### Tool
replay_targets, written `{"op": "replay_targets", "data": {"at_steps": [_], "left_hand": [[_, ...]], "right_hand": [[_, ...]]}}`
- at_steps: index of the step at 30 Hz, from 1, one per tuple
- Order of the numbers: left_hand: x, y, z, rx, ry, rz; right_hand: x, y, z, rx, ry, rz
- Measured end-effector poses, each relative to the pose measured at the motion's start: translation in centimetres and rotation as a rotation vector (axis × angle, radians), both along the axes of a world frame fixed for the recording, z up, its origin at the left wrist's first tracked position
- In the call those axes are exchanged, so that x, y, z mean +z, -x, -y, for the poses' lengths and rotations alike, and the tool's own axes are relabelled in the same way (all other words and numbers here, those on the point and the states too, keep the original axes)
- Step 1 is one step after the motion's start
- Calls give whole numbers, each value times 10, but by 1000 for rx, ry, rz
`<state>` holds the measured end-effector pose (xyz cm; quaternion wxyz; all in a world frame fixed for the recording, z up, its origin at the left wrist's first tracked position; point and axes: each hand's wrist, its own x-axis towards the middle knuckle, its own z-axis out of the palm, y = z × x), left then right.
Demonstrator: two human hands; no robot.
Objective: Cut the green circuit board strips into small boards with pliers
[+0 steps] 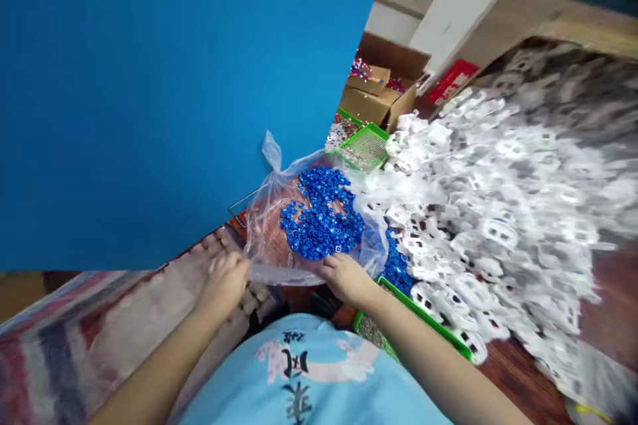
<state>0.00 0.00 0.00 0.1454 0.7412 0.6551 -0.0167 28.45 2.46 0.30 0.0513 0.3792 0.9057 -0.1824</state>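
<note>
A clear plastic bag [264, 232] lies spread in front of me, one corner gathered into a twisted peak. Inside it, or seen through it, is a heap of small blue plastic pieces [319, 239]. My left hand [226, 279] is closed on the near left edge of the bag. On the near right, my right hand [346, 279] has its fingers closed on the bag's edge, just below the blue pieces. The fingertips of both hands are partly hidden.
White plastic parts [498, 212] form a large pile on the right. More blue pieces [397, 265] lie beside a near green tray [423, 319]. Another green tray [369, 143] and a cardboard box [371, 106] stand farther back. A large blue panel [174, 99] fills the upper left.
</note>
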Motion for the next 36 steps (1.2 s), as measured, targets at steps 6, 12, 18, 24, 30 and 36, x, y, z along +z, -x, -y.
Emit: {"op": "replay_targets", "data": {"at_steps": [6,12,18,24,30,36], "left_hand": [[20,10,-10,401,-283,535],[53,-20,-16,566,-369,881],[68,-25,-9,269,-244,771],[91,-38,-14,-96,-348,706],[105,-36,-20,-304,-264,638],[97,-21,-9,-285,-41,451]], "right_hand": [[4,-6,14,-135,-44,-110],[-5,-3,13,-336,401,-471],[-32,17,-27,-959,438,-511],[-71,54,-38,-821,125,-207],[-103,34,-32,-845,-111,-102],[-104,28,-28,-607,-246,-143]]}}
